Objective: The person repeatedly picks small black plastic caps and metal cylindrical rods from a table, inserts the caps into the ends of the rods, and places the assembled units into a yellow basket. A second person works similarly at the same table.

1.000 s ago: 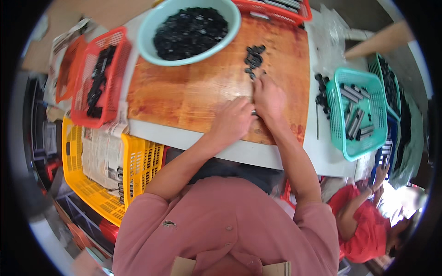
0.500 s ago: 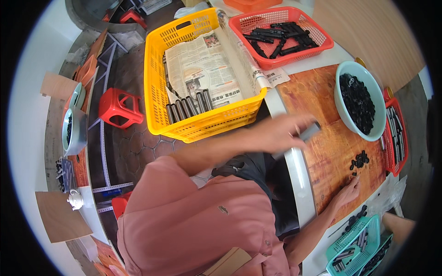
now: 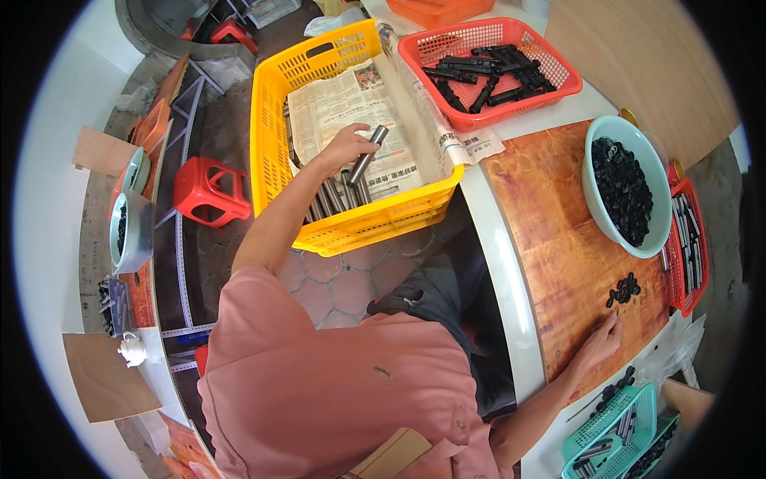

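My left hand (image 3: 348,150) is over the yellow basket (image 3: 267,104), its fingers closed around a shiny dark metal tube (image 3: 369,156) held at a tilt. Just below, a row of similar tubes (image 3: 327,199) lies side by side along the basket's near wall, partly hidden by my forearm. Newspaper (image 3: 327,104) lines the basket. On the wooden tabletop at right rests my right hand (image 3: 600,342), fingers curled and fingertips pinched together. Whatever may be between them is too small to make out. Close by its fingertips lies a small pile of black pieces (image 3: 624,289).
A light-green bowl (image 3: 590,180) full of small black parts stands on the table (image 3: 550,231). Behind is a red basket (image 3: 570,78) of black rods; another red basket (image 3: 678,299) holds tubes at the right edge. Green baskets (image 3: 574,447) sit lower right. A red stool (image 3: 199,188) stands left.
My left hand has swung left with the tube, from the table's edge to above the yellow basket. My right hand stays by the black pieces, its fingers slightly lower.
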Demonstrator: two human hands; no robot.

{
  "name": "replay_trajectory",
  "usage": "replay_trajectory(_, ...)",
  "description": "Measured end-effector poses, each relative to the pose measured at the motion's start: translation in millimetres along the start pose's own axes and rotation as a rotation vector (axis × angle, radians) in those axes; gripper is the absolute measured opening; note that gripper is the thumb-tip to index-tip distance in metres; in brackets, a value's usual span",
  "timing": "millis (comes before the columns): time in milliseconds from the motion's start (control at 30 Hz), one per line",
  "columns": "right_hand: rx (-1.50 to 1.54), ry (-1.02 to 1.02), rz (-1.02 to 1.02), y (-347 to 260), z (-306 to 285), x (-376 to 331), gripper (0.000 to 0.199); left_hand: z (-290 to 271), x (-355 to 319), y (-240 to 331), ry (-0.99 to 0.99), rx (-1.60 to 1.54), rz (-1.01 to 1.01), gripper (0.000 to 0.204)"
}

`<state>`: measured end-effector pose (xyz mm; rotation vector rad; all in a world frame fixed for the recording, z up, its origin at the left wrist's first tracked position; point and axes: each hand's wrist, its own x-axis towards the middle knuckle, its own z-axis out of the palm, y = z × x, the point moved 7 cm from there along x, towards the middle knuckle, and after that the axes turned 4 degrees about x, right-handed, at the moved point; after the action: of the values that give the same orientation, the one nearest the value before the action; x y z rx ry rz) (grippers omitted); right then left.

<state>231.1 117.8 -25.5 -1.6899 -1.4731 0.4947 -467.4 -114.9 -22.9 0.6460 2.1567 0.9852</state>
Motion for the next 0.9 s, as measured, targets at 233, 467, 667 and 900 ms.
replay_trajectory(233,-0.065,-0.03,-0.045,7.5,0.8,3.3,0.045,61.4,-3.4,21.6,-0.548,0.825,0.624,0.044)
replay_trajectory(467,-0.05,0.001,-0.029,-0.2,2.1,0.7,0.044,90.7,-3.9,-5.6,-0.748,1.196,0.724,0.026)
replay_trajectory(667,-0.062,-0.008,-0.045,2.2,1.4,1.3,0.046,91.4,-17.6,-25.5,-0.746,1.109,0.683,0.02)
replay_trajectory(900,-0.029,0.007,-0.024,-8.0,1.4,-2.5,0.047,83.5,-47.7,-25.1,-0.65,0.896,0.786,0.024)
